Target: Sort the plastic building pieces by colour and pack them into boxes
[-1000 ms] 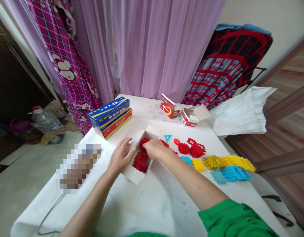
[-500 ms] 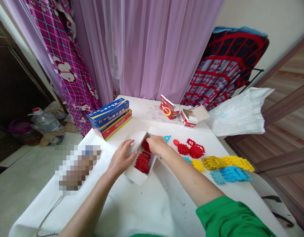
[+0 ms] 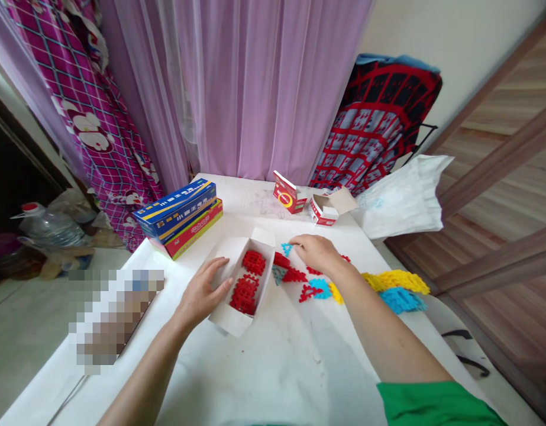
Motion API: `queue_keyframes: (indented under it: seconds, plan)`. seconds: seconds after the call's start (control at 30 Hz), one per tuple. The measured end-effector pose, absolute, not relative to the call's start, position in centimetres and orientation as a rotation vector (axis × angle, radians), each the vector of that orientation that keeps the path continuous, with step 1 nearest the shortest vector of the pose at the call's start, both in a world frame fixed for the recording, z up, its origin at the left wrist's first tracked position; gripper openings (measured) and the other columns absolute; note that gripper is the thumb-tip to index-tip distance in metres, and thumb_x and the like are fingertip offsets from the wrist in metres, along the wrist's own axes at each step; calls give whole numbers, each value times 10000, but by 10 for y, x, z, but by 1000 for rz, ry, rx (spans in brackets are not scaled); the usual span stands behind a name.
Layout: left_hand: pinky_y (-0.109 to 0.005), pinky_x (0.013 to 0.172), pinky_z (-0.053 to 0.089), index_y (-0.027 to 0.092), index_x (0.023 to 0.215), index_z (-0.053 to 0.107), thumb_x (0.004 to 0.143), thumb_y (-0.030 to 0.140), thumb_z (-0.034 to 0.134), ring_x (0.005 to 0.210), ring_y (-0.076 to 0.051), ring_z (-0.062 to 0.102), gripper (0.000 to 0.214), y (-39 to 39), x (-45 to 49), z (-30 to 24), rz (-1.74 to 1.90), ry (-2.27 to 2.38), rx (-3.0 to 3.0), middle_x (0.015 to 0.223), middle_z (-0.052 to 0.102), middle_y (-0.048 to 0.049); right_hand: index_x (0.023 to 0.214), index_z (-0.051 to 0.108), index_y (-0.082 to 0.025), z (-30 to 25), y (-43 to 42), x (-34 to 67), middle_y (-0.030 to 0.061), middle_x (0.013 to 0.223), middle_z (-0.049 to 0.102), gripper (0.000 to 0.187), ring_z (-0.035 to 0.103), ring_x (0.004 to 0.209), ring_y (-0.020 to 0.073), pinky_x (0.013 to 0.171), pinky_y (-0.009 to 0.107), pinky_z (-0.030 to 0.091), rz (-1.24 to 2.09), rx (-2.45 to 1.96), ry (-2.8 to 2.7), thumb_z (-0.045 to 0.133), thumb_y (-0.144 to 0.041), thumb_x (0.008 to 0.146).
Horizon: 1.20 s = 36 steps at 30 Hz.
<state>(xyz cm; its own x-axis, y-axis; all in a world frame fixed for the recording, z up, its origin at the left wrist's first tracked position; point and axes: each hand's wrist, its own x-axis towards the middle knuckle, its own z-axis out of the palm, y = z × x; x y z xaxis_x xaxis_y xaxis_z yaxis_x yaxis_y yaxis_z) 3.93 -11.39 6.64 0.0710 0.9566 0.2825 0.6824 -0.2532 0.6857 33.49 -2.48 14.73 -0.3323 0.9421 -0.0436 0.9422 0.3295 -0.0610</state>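
A white cardboard box [image 3: 262, 296] lies on the table with its lid folded back, holding two stacks of red plastic interlocking pieces [image 3: 246, 293]. My left hand [image 3: 206, 291] rests on the lid at the box's left side, fingers spread and holding nothing. To the right of the box, my right hand [image 3: 317, 253] is low over loose pieces, its fingertips beside a blue triangular piece [image 3: 286, 249]; the fingers look slightly apart, their undersides hidden. Red pieces [image 3: 294, 274], another blue piece [image 3: 320, 289] and a yellow piece [image 3: 336, 293] lie around that hand and forearm.
Blue and red-yellow boxes [image 3: 179, 207] are stacked at the back left. Two small red-and-white boxes stand open behind, one upright [image 3: 290, 195], one flapped [image 3: 323, 210]. Yellow [image 3: 399, 280] and blue piles [image 3: 401, 300] and a white bag [image 3: 401, 198] are at right. A pixelated item [image 3: 117, 319] lies left.
My right hand has left the inside of the box and moved right to the loose pieces. My left hand stays on the lid. The view has shifted slightly to the right.
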Motion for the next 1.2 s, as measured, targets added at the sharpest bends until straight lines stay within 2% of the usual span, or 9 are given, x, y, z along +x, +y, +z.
queue_keyframes:
  seconds: [0.23,0.33,0.47,0.6,0.73,0.8,0.93,1.1,1.2]
  plan:
    - [-423,1012,484,208,1203,617,801,668,469,1169,-273,612,628,-116,45,61,1045,1628,1672,1278,648,-87,1235,650,-191,131,-9,460,98,1274,653,394,605,1146,229,925,295,438,-182,2128,2047,503,-248,875]
    - [-424,977,509,206,1159,645,820,687,397,1118,-273,640,639,-114,47,62,1062,1675,1614,1198,692,-79,1356,541,-184,113,-15,469,127,1335,603,559,589,1176,253,933,312,441,-267,2066,2004,596,-351,825]
    - [-427,987,504,210,1134,665,841,656,387,1121,-268,639,602,-110,48,67,1034,1697,1765,1195,695,-78,1437,437,-167,95,-19,459,172,1307,609,718,605,1152,291,910,360,457,-296,2076,1999,589,-488,814]
    - [-427,997,497,214,1112,677,878,590,379,1131,-258,633,534,-111,48,82,890,1653,2042,1201,690,-89,1421,470,-220,83,-13,458,137,1262,650,627,624,1122,294,892,374,462,-304,2073,2030,546,-443,840]
    - [-450,1029,466,225,1243,607,924,520,394,1226,-256,567,483,-130,65,99,776,1665,2183,1341,597,-110,1389,518,-245,75,-4,461,108,1290,640,578,622,1133,273,910,354,462,-345,2059,2043,533,-449,848]
    - [-550,1063,404,252,1327,537,896,510,479,1307,-302,487,506,-144,80,101,734,1730,2261,1427,518,-120,1395,515,-240,74,-4,461,114,1298,634,605,620,1138,271,919,353,462,-358,2048,2057,539,-491,845]
    - [-717,1059,262,267,1441,403,751,516,672,1399,-419,329,781,-159,103,87,629,1823,2430,1548,340,-162,1407,505,-228,82,-4,462,131,1347,595,608,597,1171,271,933,354,461,-339,2061,2083,547,-454,845]
    - [-632,1063,322,192,1436,419,748,446,655,1378,-420,369,771,-148,95,67,545,1967,2447,1531,340,-223,1331,583,-242,96,11,473,74,1378,580,477,568,1211,226,967,318,442,-239,2109,2052,458,-259,871]
    - [-570,1088,332,188,1454,381,733,446,649,1376,-394,386,811,-138,76,65,517,1936,2506,1530,342,-220,1269,635,-260,96,26,480,54,1363,594,461,572,1207,221,951,302,448,-200,2126,2001,495,-204,834]
